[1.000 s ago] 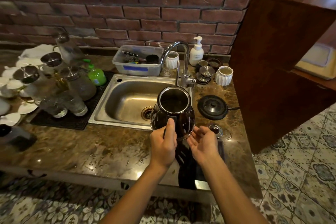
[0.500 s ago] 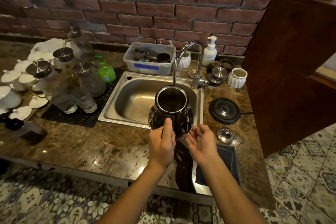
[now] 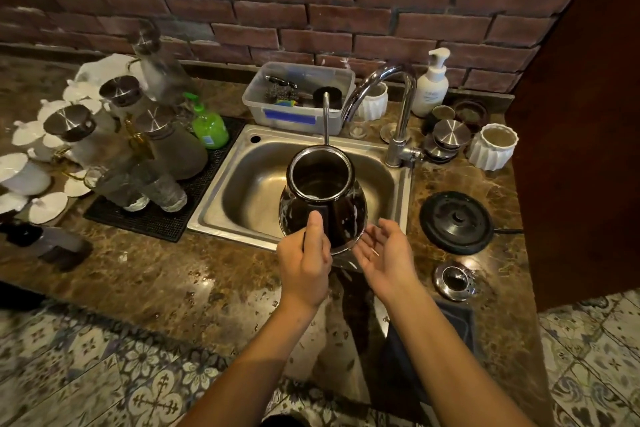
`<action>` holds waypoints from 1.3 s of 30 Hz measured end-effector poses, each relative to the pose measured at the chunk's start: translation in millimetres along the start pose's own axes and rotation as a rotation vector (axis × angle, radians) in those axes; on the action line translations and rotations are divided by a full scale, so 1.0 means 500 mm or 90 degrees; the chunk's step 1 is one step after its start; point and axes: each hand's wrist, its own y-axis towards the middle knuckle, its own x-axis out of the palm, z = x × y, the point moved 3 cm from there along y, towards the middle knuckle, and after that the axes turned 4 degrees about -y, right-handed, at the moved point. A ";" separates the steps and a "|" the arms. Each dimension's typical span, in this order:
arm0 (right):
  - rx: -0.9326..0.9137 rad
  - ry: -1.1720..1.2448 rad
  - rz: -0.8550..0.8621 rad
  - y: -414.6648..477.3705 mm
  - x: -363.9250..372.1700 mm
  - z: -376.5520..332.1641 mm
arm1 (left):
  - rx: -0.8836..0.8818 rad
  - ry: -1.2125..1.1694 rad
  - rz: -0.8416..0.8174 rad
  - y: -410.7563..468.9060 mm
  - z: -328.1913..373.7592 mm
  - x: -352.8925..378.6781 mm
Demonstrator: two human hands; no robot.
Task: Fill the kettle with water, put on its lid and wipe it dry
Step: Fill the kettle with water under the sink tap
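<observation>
Kettle (image 3: 323, 198) above sink (image 3: 375, 166), lid (image 3: 455, 280) right

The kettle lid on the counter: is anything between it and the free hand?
Nothing visible. The right hand hangs open beside the kettle, and only bare marble counter separates it from the kettle lid. The left hand holds the kettle's handle.

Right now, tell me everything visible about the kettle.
The kettle is dark and glossy, with a metal-rimmed open mouth, no lid, and a thin gooseneck spout pointing away. It is held over the sink, tilted slightly. The left hand closes on its black handle; the right hand is open beside its base. Droplets speckle its body.
</observation>
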 end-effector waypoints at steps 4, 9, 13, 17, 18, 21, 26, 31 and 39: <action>0.012 -0.017 0.005 0.038 0.009 -0.005 | -0.014 -0.001 0.001 0.026 -0.015 0.008; 0.026 -0.025 0.005 0.085 0.021 -0.001 | -0.028 0.008 0.011 0.061 -0.037 0.006; 0.038 -0.009 0.009 0.119 0.038 0.009 | -0.038 0.037 -0.007 0.104 -0.059 -0.002; 0.042 -0.009 0.032 0.154 0.054 0.014 | -0.045 0.058 -0.041 0.152 -0.081 -0.008; 0.041 -0.012 0.036 0.163 0.058 0.015 | -0.048 0.067 -0.049 0.165 -0.086 -0.009; 0.040 -0.014 0.045 0.186 0.065 0.017 | -0.067 0.081 -0.076 0.198 -0.093 -0.003; 0.030 0.021 0.047 0.231 0.050 0.020 | -0.083 0.092 -0.127 0.248 -0.103 0.011; 0.014 -0.065 0.081 0.255 0.025 -0.007 | -0.071 0.103 -0.158 0.280 -0.112 0.021; -0.184 -0.383 0.195 0.343 -0.051 -0.188 | -0.067 0.126 -0.178 0.301 -0.124 0.024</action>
